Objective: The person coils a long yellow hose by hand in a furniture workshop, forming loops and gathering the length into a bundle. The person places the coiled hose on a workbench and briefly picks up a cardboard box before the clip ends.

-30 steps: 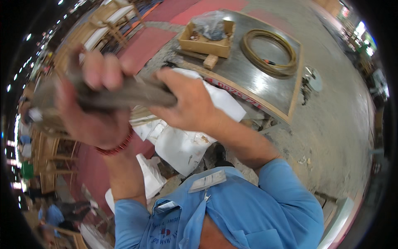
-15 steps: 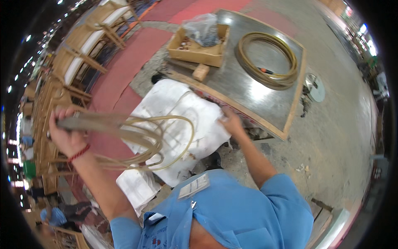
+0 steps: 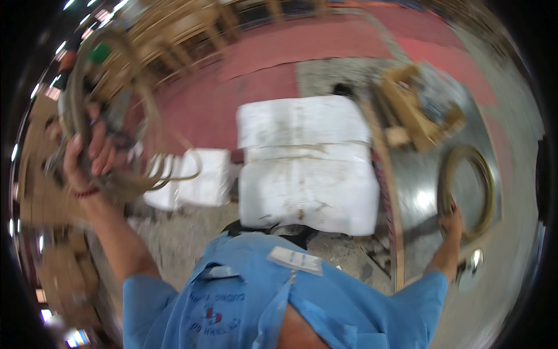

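My left hand [image 3: 90,154] is raised at the left and closed around a loose coil of yellowish-brown hose [image 3: 74,104]. Loops of it hang towards the white blocks, and a dark and orange end piece shows at its top. At the right, my right hand [image 3: 451,224] reaches the lower left edge of a second coiled hose [image 3: 446,180], which lies on a metal-topped table [image 3: 415,195]. Blur hides whether those fingers grip it. Between my arms lies a large white padded bundle [image 3: 308,189] with brownish stains.
A cardboard box [image 3: 401,93] with a clear plastic bag [image 3: 439,93] stands on the table's far part, beside a small wooden block [image 3: 397,137]. Smaller white blocks [image 3: 203,177] sit left of the bundle. Wooden furniture [image 3: 192,29] lines the far left, past red matting [image 3: 273,87].
My view has turned left. My left hand has lifted the hose coil higher and farther out. My right hand has left the white bundle and moved to the coil on the table.
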`<control>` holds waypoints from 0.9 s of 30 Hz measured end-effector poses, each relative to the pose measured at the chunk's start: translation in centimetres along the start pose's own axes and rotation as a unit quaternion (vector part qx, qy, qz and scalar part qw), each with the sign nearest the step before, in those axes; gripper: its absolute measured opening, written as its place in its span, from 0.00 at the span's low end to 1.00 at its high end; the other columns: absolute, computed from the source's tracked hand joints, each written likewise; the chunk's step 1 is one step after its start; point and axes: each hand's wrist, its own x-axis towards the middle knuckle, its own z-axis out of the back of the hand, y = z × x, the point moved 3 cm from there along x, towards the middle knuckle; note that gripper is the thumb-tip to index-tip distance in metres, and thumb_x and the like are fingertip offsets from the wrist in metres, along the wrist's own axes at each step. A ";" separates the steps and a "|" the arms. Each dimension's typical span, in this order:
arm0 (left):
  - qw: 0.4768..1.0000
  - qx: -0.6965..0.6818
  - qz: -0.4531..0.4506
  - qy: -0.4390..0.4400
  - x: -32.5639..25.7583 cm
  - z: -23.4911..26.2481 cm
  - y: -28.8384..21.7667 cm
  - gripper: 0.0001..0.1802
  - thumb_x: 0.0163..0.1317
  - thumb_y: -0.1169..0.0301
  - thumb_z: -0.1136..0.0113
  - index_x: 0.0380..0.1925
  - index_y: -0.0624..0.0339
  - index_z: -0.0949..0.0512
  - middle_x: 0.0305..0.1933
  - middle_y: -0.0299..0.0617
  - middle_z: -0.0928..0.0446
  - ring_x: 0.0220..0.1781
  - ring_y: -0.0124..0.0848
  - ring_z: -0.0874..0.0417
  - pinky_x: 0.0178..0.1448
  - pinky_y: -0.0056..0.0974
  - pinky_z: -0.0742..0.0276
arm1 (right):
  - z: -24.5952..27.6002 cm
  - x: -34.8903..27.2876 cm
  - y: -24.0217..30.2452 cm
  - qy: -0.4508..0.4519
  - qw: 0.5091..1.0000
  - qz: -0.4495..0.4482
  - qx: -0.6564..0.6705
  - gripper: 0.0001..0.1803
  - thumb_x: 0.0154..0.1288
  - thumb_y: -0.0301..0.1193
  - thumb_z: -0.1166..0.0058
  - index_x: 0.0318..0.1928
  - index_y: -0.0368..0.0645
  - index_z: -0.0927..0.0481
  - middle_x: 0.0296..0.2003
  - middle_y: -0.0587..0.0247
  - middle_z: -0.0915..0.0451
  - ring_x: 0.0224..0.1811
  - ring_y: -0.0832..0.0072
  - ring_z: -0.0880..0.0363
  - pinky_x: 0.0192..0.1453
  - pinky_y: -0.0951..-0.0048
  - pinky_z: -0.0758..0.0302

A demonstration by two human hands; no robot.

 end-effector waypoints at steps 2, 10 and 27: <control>0.999 -0.003 -0.028 -0.022 -2.0 0.3 -1.1 0.24 0.63 0.68 0.48 0.52 0.68 0.45 0.22 0.35 0.36 0.10 0.19 0.36 0.13 0.23 0.39 | -2.1 1.6 0.6 0.005 0.998 0.006 0.059 0.52 0.36 0.32 0.40 0.68 0.43 0.46 0.58 0.48 0.29 0.61 0.53 0.31 0.64 0.56 0.35; 0.986 -0.111 -0.059 -0.111 -3.3 8.5 -0.7 0.19 0.66 0.70 0.54 0.51 0.69 0.45 0.26 0.36 0.36 0.14 0.19 0.34 0.19 0.26 0.35 | -4.9 -2.9 9.2 0.001 0.995 0.080 0.063 0.41 0.43 0.33 0.44 0.62 0.37 0.39 0.50 0.36 0.26 0.54 0.44 0.28 0.58 0.56 0.31; 0.863 -0.494 -0.054 0.090 7.4 25.0 11.5 0.39 0.64 0.59 0.45 0.67 0.62 0.52 0.50 0.46 0.37 0.45 0.35 0.29 0.43 0.41 0.30 | 25.2 -39.4 29.2 -0.202 0.818 0.117 0.525 0.35 0.44 0.37 0.46 0.55 0.32 0.28 0.36 0.64 0.25 0.33 0.78 0.29 0.38 0.78 0.32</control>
